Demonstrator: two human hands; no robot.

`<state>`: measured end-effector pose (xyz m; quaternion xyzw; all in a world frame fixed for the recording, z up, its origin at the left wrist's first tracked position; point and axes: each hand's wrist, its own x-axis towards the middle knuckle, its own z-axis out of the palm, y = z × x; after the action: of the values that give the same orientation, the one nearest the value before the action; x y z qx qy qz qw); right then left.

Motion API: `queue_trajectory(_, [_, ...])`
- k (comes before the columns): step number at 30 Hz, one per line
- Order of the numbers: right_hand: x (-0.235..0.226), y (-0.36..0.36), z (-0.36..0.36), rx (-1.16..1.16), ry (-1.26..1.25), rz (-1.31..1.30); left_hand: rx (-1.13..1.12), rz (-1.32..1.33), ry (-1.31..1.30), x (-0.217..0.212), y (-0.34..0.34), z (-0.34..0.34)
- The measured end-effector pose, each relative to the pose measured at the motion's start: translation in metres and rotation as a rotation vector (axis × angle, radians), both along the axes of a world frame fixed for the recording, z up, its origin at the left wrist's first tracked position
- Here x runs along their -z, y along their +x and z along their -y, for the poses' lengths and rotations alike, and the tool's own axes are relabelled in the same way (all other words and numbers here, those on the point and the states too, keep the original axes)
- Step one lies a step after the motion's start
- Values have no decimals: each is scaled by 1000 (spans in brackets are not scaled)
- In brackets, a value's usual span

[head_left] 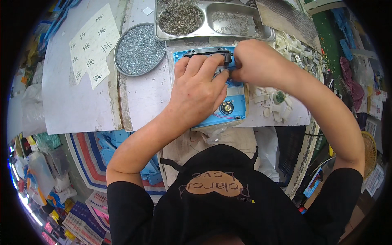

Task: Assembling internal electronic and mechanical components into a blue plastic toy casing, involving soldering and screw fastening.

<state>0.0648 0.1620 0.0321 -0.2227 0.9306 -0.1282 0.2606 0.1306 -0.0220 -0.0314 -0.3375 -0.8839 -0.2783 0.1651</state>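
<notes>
A blue plastic casing lies on the table in front of me, with a small round speaker and thin pink wires in its near part. Across its far end runs a long black part. My left hand reaches over the casing and grips it, the fingers bent over the black part and the thumb close to the right hand. At the casing's far right edge my right hand is closed, fingers pressed together. Whatever lies between those fingertips is hidden.
A round dish of small silvery screws stands left of the casing. Beyond is a metal tray with small metal pieces. White plastic parts are heaped at the right. A marked paper sheet lies left; blue parts fill a striped container below.
</notes>
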Motion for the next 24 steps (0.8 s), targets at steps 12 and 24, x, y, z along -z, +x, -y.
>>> queue_trajectory(12, [24,6,-33,354,-383,380,54,71,99,-3,-28,-1])
queue_trajectory(24, [-44,-135,-303,652,347,-228,276,85,-110,-24,-54,-2])
